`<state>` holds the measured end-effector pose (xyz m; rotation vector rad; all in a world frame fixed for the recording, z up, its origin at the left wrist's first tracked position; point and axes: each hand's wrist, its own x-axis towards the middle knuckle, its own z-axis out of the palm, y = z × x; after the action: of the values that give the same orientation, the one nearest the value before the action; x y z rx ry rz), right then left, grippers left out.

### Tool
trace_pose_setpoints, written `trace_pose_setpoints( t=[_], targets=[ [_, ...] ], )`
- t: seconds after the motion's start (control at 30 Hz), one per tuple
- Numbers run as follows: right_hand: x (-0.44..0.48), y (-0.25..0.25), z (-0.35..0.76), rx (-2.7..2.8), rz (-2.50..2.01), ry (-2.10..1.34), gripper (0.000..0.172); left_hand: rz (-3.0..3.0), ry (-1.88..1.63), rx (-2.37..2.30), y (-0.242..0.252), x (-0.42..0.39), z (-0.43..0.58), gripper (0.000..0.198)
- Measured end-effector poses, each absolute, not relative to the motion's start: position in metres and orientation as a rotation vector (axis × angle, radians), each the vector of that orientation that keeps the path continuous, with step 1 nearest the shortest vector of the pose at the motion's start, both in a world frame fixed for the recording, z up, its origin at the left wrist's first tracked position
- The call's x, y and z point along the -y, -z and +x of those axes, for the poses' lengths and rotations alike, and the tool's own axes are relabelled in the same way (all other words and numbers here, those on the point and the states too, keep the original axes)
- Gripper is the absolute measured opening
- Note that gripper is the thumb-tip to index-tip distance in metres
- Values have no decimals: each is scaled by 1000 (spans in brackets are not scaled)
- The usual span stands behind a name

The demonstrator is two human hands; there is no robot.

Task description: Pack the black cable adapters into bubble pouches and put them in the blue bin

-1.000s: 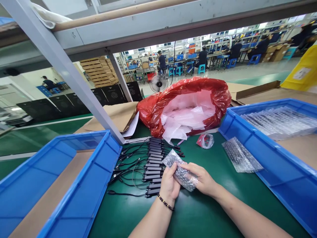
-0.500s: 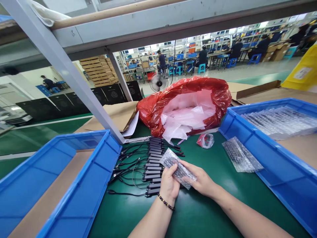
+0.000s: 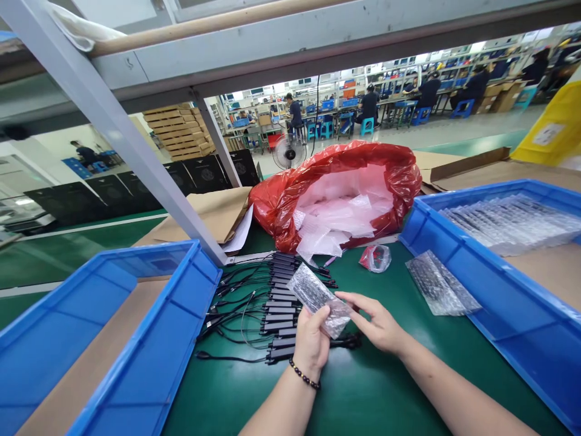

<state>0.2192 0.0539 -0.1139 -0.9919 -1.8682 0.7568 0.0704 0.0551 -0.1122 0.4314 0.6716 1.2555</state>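
- My left hand (image 3: 313,340) pinches a bubble-wrap packet (image 3: 312,292) above the worktop (image 3: 363,393).
- My right hand (image 3: 384,326), fingers parted, at its right edge.
- Long axis (I'm watching remotely): far left to near right.

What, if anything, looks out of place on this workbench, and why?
Translucent white plastic sheets spill over the front of the glossy red plastic bag, looking untidy. A small red-and-clear plastic item lies alone on the green tabletop, seemingly stray.

Around one red bag (image 3: 281,203): one blue bin (image 3: 188,315) left, a second bin (image 3: 481,281) right, one held bubble-wrap packet (image 3: 311,287) in front, one fan (image 3: 289,152) behind.
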Motion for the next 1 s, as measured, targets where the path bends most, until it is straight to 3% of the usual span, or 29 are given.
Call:
trace_pose_setpoints(
  t=[0.13, 0.33, 0.47, 0.57, 0.63, 0.67, 0.8, 1.0],
  targets=[
    [-56, 104, 220, 1794, -1013, -931, 36, 588, -1171, -716, 110, -51, 73, 34],
    [-56, 102, 216, 1745, -1104, -922, 27, 642, -1067, -756, 113, -47, 79, 38],
    [-59, 106, 218, 1575, -1037, -1224, 25, 672, -1003, -747, 113, -49, 76, 39],
    [-59, 107, 219, 1492, -1006, -1296, 37, 688, -994, -739, 112, -49, 75, 41],
    [-55, 103, 218, 1581, -1052, -1150, 54, 702, -981, -725, 112, -49, 75, 42],
    [-53, 99, 218, 1666, -1081, -1041, 54, 708, -973, -716, 112, -50, 76, 42],
    [-43, 78, 222, 1998, -1187, -543, 29, 702, -889, -719, 114, -51, 76, 41],
    [-35, 71, 277, 1941, -1617, -42, 30, 704, -784, -763, 113, -50, 72, 34]
  ],
)
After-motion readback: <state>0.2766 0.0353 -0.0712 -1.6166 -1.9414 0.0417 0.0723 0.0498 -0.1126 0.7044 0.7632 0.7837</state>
